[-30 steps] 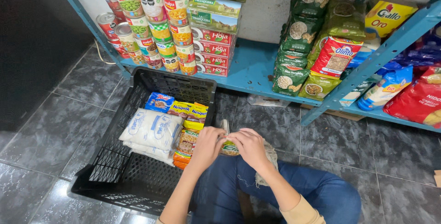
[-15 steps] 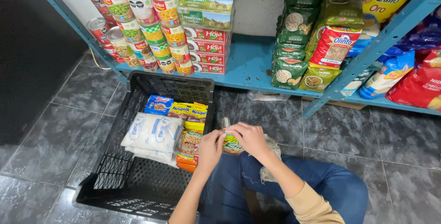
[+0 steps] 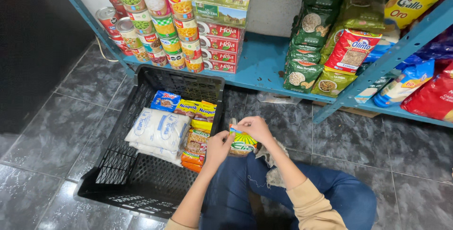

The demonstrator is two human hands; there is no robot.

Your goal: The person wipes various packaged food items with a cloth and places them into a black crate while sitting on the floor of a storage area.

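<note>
Small yellow-and-green plastic food packet (image 3: 242,143): I noted it upright, pinched between left hand (image 3: 218,149) and right hand (image 3: 256,128). Black plastic crate (image 3: 141,190) lay just left, nearer my left hand.

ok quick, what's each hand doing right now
Left hand: fingers closed on the small yellow-and-green packet.
Right hand: fingers closed on the same packet from above.

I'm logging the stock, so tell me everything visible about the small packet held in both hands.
The small packet looks like a soft printed pouch, yellow and green with a sunburst pattern. It is held over the person's lap, just right of the black crate. The left hand grips its left side and the right hand its top.
</note>
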